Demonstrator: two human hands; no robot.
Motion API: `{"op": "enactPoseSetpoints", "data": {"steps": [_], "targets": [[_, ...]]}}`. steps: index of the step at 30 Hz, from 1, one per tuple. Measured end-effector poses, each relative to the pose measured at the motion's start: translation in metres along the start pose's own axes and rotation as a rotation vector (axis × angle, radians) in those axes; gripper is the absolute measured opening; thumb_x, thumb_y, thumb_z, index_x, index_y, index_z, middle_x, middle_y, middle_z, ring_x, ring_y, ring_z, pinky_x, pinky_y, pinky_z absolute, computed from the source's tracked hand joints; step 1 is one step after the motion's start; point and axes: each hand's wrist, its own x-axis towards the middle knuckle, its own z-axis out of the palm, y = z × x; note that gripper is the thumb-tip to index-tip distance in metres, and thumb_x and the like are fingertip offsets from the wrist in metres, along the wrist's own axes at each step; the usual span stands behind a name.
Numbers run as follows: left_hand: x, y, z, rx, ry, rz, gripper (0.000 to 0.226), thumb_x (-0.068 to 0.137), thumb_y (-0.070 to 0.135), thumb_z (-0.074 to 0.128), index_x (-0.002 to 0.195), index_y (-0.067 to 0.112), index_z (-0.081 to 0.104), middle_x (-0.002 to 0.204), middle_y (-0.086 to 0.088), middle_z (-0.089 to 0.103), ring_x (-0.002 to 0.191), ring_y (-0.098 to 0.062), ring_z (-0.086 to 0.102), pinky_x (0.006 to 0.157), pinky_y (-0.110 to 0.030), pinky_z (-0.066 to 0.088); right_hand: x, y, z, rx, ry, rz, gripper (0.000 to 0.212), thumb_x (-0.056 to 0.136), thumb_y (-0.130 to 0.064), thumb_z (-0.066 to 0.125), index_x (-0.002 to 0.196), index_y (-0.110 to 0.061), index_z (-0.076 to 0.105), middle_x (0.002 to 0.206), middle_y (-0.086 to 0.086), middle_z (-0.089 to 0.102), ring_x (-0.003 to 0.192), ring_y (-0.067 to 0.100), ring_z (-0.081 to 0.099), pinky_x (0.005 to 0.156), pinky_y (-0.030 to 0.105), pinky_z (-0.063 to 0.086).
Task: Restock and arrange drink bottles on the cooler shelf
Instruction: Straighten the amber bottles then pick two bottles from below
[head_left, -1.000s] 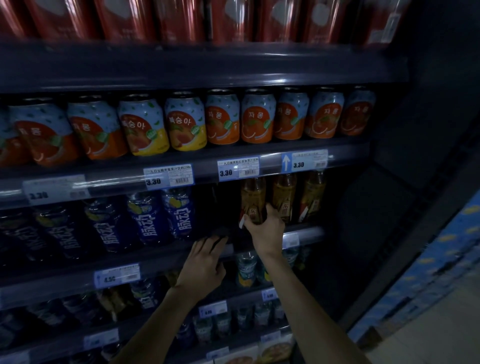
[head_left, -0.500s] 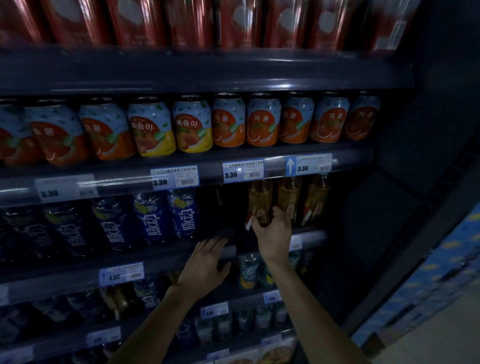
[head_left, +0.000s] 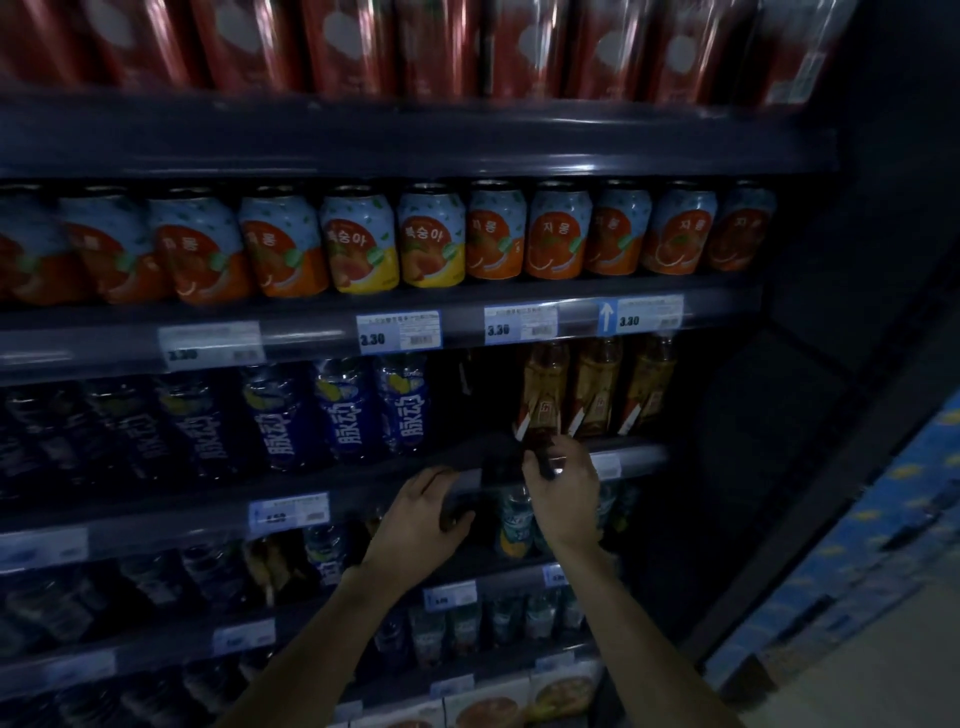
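1. Amber bottle stands leftmost of three on the cooler shelf; right hand grip pinches its base.
2. Left hand spread, curled over the shelf edge.
3. Step: aligning. Next, likely slide it flush, label forward.

a dark cooler holds several shelves, one above another. the top shelf carries a row of tall red cans. the shelf below it carries a row of short fruit cans, most orange-labelled, with two yellow-bottomed peach cans near the middle; price tags reading 3.30 sit on its front edge. the next shelf holds blue-labelled bottles on its left part, a dark gap, then three amber bottles standing side by side at the right end. lower shelves carry more bottles, too dim to tell apart.
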Motion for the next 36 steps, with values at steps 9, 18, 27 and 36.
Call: {"op": "enactPoseSetpoints", "data": {"steps": [9, 18, 27, 36], "targets": [[-0.083, -0.048, -0.055, -0.070, 0.011, -0.123, 0.050, 0.090, 0.038, 0.061, 0.134, 0.021, 0.048, 0.128, 0.004, 0.049, 0.112, -0.013, 0.052, 0.089, -0.016, 0.040, -0.073, -0.027, 0.023, -0.089, -0.113, -0.008, 0.014, 0.088, -0.020, 0.064, 0.095, -0.008, 0.062, 0.089, 0.004, 0.059, 0.078, 0.017, 0.056, 0.072, 0.028, 0.046], [-0.158, -0.107, -0.125, -0.074, 0.007, -0.251, 0.054, 0.090, 0.041, 0.061, 0.136, 0.019, 0.045, 0.118, 0.002, 0.051, 0.104, -0.018, 0.055, 0.084, -0.025, 0.047, -0.154, -0.088, 0.058, -0.083, -0.165, 0.042, 0.028, 0.090, -0.026, 0.063, 0.115, -0.012, 0.060, 0.111, 0.006, 0.060, 0.090, 0.018, 0.059, 0.080, 0.034, 0.052], [-0.229, -0.163, -0.158, -0.119, 0.051, -0.378, 0.045, 0.089, 0.035, 0.064, 0.128, 0.016, 0.052, 0.119, 0.001, 0.055, 0.099, -0.016, 0.057, 0.081, -0.026, 0.048, -0.228, -0.124, 0.091, -0.067, -0.241, 0.035, 0.034, 0.091, -0.025, 0.062, 0.121, -0.009, 0.056, 0.112, 0.004, 0.057, 0.094, 0.019, 0.059, 0.078, 0.028, 0.050], [-0.279, -0.204, -0.170, -0.136, 0.017, -0.524, 0.052, 0.090, 0.036, 0.062, 0.134, 0.012, 0.049, 0.131, -0.007, 0.053, 0.100, -0.019, 0.056, 0.083, -0.031, 0.048, -0.285, -0.125, 0.131, -0.141, -0.356, 0.071, 0.044, 0.093, -0.029, 0.060, 0.132, -0.010, 0.051, 0.129, 0.007, 0.056, 0.111, 0.022, 0.057, 0.090, 0.030, 0.049]]}}
